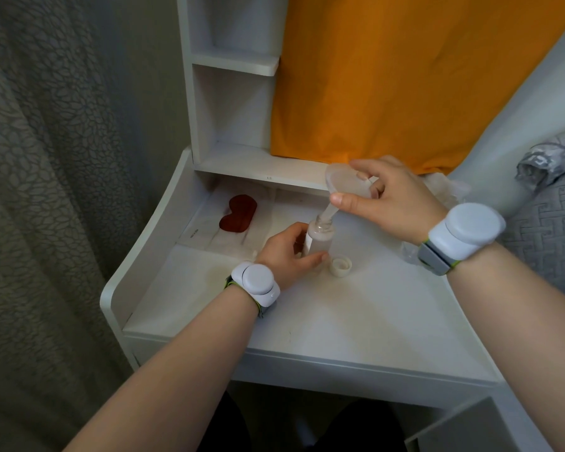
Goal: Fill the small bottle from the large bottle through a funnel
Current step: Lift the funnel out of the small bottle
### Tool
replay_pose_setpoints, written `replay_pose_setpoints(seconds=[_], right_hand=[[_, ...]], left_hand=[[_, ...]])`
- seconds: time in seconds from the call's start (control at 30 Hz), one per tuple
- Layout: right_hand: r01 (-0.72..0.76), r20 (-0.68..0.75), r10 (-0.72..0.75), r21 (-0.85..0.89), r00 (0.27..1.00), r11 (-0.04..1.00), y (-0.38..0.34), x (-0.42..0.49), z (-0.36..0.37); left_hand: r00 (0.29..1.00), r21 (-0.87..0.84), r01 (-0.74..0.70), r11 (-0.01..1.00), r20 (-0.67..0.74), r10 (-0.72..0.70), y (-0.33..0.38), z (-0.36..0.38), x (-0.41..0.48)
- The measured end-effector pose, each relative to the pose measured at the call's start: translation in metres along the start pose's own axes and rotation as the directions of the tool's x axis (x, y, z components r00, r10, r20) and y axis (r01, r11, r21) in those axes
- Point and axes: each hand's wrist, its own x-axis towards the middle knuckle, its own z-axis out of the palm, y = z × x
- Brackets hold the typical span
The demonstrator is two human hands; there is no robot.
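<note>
Gripping small bottle [320, 240]: left hand [287, 253], upright on desk [340, 321]
right hand [395, 200]: pinches tilted funnel [345, 182], spout in bottle neck
cap [341, 266]: beside bottle

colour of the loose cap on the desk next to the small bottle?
White; the cap shows best in the head view.

A: small bottle [320, 238] readable?
B: Partly. left hand [286, 256] covers its left side and the thumb crosses the lower part, so the base is hidden. Fill level: can't tell, the wall is cloudy.
A: funnel [346, 182]?
B: right hand [395, 200] hides the rim's right part. Spout depth in the neck: not visible.
A: Rest?
B: red shape [237, 213] sits under a hazy sheet [265, 220], unidentifiable. Print [193, 233] at the sheet's edge is too small to read. clear plastic [450, 187] is partly behind the right hand. grey fabric [548, 203] is cut by the right edge. left forearm [177, 370] and right forearm [519, 321] are cut by the frame edges.
</note>
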Motion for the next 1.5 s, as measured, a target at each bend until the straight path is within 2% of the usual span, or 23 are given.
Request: replay_pose_setpoints(seconds=[0.43,0.6,0.7,0.8,0.93,1.07,1.13,1.23,1.5], right_hand=[[0.088,0.000,-0.088,0.002,0.996,0.996,-0.003,-0.003,-0.001],[0.035,-0.001,-0.035,-0.016,0.999,0.999,0.001,-0.003,-0.002],[0.037,-0.069,-0.034,0.041,0.997,0.998,0.003,-0.006,-0.004],[0.005,-0.060,-0.004,0.017,0.998,1.000,0.002,-0.008,-0.004],[0.007,-0.147,-0.001,0.040,0.989,0.999,0.003,-0.012,-0.004],[-0.035,-0.123,0.039,0.038,0.992,0.999,0.005,-0.013,-0.001],[-0.014,-0.163,0.024,0.062,0.986,0.998,0.006,-0.014,-0.002],[-0.019,-0.134,0.027,0.059,0.991,0.998,0.007,-0.015,-0.001],[-0.013,-0.166,0.025,0.075,0.986,0.997,0.011,-0.019,0.001]], left_hand=[[1.000,0.002,0.007,1.000,0.012,-0.007,0.001,0.000,-0.001],[1.000,-0.003,0.007,1.000,-0.003,-0.007,-0.001,0.001,0.000],[1.000,-0.009,0.000,1.000,-0.003,0.000,-0.002,0.001,0.000],[1.000,0.001,0.001,1.000,0.003,-0.001,-0.003,0.001,0.000],[1.000,-0.008,-0.006,1.000,0.002,0.006,-0.005,0.002,0.001],[1.000,-0.003,-0.006,1.000,-0.005,0.005,-0.006,0.003,0.002],[1.000,-0.011,-0.005,1.000,-0.004,0.004,-0.005,0.003,0.002],[1.000,0.008,-0.017,1.000,-0.012,0.017,-0.006,0.002,0.002],[1.000,-0.001,-0.025,1.000,-0.008,0.025,-0.005,0.003,0.002]])
